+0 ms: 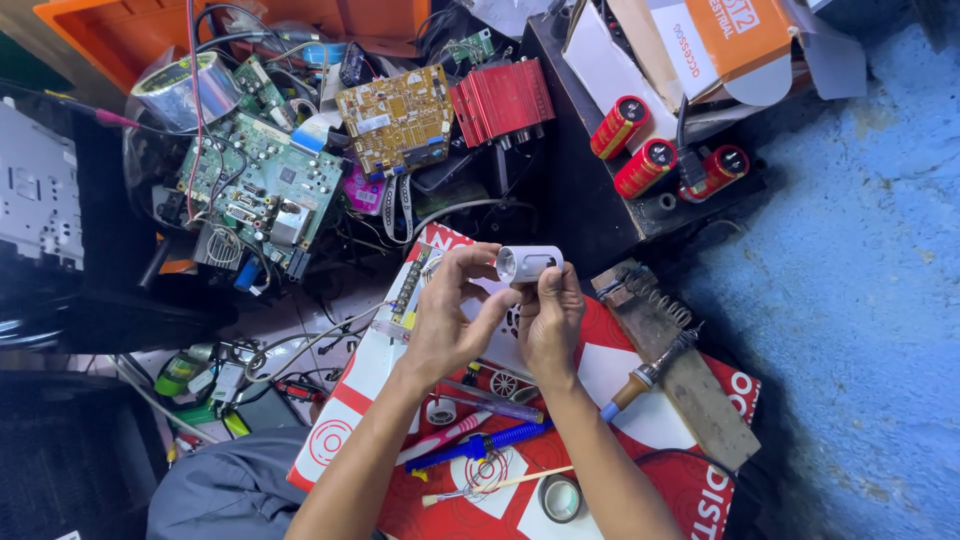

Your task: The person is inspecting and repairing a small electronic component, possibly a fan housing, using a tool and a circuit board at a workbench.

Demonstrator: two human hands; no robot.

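1. I see both hands raised over the red-and-white board (640,375), holding a small white plastic housing (530,263) between them, above the clutter.
2. My left hand (452,320) has its fingers (470,258) curled narrow, pinching the housing's left end; the right hand (548,320) is wrapped under its right side, thumb on top. Both are closed on it.
3. I judge the housing light, hollow and stiff, with smooth walls that could slip; thin plastic may crack if squeezed hard.
4. Best hold, I think: on the round body, clear of the open cut-out.
5. Nearby lie a soldering iron (650,375), a blue screwdriver (480,447), green circuit boards (265,190) and red capacitors (645,165).
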